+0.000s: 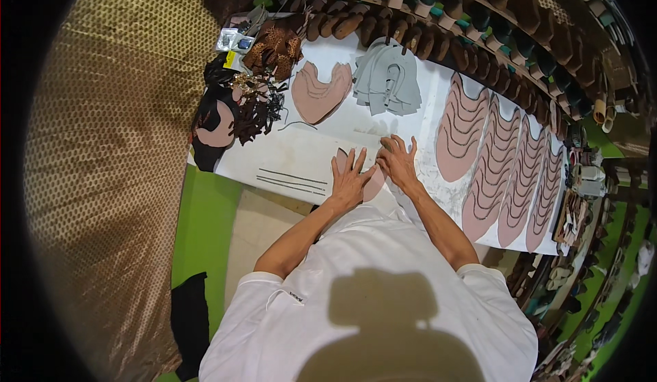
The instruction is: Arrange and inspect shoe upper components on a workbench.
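A pink, curved shoe-upper piece lies at the table's near edge, partly covered by both hands. My left hand rests flat on it, fingers spread and thumb toward the right hand. Over its right side, my right hand is bent, with thumb and forefinger closed near the piece's edge; whatever they pinch is too small to make out. Left of the hands, several thin dark strips lie in parallel. Beyond them sits a stack of pink upper pieces, beside a pile of grey cut pieces.
Overlapping rows of pink pieces with dark edges cover the white table's right side. Dark straps and scraps heap at its left end, near a leopard-patterned bundle. Racks of shoes line the back; a patterned gold curtain hangs left.
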Demonstrator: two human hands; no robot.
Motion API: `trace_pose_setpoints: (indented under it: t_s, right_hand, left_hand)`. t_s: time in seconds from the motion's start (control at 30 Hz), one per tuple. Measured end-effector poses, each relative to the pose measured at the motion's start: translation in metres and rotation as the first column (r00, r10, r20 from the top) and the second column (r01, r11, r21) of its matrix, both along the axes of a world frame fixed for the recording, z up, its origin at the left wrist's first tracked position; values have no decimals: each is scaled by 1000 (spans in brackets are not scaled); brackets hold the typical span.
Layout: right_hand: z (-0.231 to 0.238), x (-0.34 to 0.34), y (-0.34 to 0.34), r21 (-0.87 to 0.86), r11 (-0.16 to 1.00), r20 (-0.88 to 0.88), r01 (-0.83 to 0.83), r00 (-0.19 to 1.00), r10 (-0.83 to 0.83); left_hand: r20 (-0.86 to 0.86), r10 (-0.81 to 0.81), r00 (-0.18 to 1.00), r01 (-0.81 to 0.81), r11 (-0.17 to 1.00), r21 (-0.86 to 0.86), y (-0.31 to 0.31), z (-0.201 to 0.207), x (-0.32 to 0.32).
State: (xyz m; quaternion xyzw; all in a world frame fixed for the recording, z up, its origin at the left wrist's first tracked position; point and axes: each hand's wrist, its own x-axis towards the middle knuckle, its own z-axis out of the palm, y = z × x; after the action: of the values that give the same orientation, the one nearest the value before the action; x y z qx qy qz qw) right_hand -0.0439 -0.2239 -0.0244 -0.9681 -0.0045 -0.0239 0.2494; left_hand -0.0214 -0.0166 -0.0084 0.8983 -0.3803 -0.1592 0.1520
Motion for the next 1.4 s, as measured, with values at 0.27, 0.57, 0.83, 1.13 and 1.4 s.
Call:
trace_pose_setpoints:
  t_s: [0.27,0.57,0.83,1.13,1.4]
  right_hand:
    - [8,-7,-9,-24,1000,-123,10,992,-13]
    - [1,-15,-6,-22,1000,47,-16,999,17]
    - [3,-13,-5,82,997,-79,-3,997,10]
    - [2,5,-2,-66,993,44,-96,994,99]
    - [4,11,-2,-78,990,33,-119,992,122]
  left_hand:
    - [34,-21,999,21,1000,-11,0,-1,0]
    - [73,-52,996,52,999,-6,0,-5,0]
    - [81,-42,996,44,999,-18,2,-8,1]
    - [41,-25,999,24,1000,4,3,-11,-2]
    - [19,7,1000,-7,1000,-3,0,-10,-2]
